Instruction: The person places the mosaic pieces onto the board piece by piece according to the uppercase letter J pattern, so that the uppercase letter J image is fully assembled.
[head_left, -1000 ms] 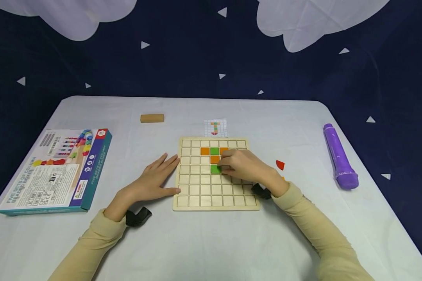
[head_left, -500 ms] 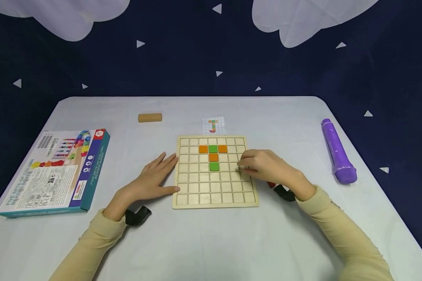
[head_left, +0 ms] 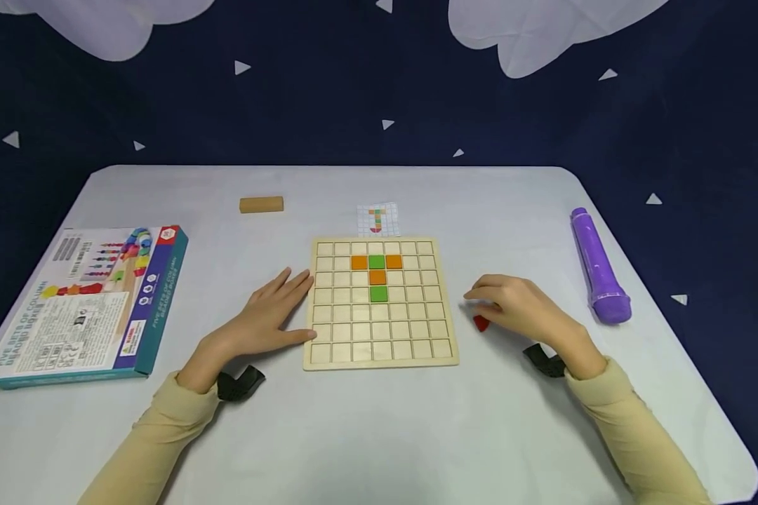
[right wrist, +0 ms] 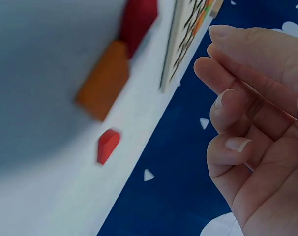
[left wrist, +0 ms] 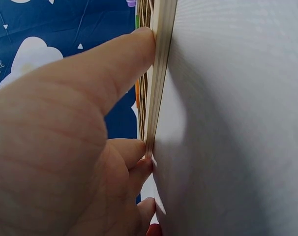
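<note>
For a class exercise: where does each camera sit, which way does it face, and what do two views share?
Head: on the head, facing forward and down at the board; both sleeves, left hand and right hand show.
Left wrist: on that wrist, facing the board's edge; left hand shows.
Right wrist: on that wrist, facing red pieces, orange piece and board; right hand shows.
Head and left wrist both show left hand and board.

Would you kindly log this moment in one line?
left hand: touches board; right hand: empty, near red piece; tiles: five on board
</note>
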Available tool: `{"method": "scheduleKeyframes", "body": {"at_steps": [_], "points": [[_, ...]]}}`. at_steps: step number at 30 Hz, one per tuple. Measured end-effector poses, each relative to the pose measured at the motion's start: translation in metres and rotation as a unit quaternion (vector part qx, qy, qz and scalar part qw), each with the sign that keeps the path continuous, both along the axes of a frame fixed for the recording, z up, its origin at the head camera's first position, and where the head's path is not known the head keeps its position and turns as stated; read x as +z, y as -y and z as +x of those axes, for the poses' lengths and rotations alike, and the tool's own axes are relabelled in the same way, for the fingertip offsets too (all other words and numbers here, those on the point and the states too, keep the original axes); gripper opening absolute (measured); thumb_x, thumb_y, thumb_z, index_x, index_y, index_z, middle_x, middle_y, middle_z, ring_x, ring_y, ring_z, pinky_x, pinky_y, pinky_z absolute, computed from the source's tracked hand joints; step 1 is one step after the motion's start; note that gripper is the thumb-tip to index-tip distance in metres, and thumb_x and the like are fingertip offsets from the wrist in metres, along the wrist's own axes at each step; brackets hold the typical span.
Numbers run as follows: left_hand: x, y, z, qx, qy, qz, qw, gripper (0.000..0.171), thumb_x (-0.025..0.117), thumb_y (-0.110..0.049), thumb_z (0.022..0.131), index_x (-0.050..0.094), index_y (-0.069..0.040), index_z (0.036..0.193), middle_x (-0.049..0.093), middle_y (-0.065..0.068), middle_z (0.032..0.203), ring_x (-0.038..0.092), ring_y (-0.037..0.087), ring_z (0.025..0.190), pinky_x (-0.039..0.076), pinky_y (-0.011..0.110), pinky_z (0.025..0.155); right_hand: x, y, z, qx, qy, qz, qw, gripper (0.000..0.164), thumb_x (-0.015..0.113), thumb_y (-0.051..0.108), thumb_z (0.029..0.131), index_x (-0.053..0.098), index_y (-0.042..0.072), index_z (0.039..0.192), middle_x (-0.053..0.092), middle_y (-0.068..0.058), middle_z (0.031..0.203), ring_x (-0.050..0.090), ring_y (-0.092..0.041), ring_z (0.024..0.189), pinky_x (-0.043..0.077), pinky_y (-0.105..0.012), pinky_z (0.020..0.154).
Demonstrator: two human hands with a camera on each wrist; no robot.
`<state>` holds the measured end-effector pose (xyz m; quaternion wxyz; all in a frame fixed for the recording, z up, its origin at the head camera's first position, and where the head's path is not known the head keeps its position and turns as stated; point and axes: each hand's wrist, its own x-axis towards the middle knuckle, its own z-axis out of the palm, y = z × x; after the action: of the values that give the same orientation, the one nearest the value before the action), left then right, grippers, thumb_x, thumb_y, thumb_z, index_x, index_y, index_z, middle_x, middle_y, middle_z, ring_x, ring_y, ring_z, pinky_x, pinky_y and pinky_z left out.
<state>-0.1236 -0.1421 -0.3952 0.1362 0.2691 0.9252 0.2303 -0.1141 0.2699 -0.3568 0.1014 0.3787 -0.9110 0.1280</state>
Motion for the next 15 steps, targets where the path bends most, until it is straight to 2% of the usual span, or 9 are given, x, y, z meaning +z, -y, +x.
{"method": "scheduleKeyframes", "body": {"at_steps": [7,15], "points": [[0.001,0.002,0.001,-0.002,-0.002,0.005,1.0,0.089,0.062,-0.046,0.085,0.017,-0.006,0.151,0.014,0.014,0.159,0.002,0.04,0.146,0.013,0.066,0.109,-0.006,-0.017,0.009,-0.032,0.001,-0.015,0.999,0.02,0.078,0.002,0.069,0.074,0.007,0.087,0.069,-0.001,0.087,0.06,-0.008,0.07,0.05,-0.025,0.06],[0.002,0.001,0.002,-0.003,0.003,-0.002,1.0,0.089,0.063,-0.045,0.085,0.016,-0.006,0.151,0.012,0.012,0.159,0.0,0.038,0.147,0.011,0.063,0.111,-0.009,-0.028,0.015,-0.048,0.025,-0.024,0.998,0.02,0.077,0.005,0.072,0.073,0.008,0.091,0.069,0.0,0.089,0.063,-0.011,0.075,0.052,-0.03,0.065]]}}
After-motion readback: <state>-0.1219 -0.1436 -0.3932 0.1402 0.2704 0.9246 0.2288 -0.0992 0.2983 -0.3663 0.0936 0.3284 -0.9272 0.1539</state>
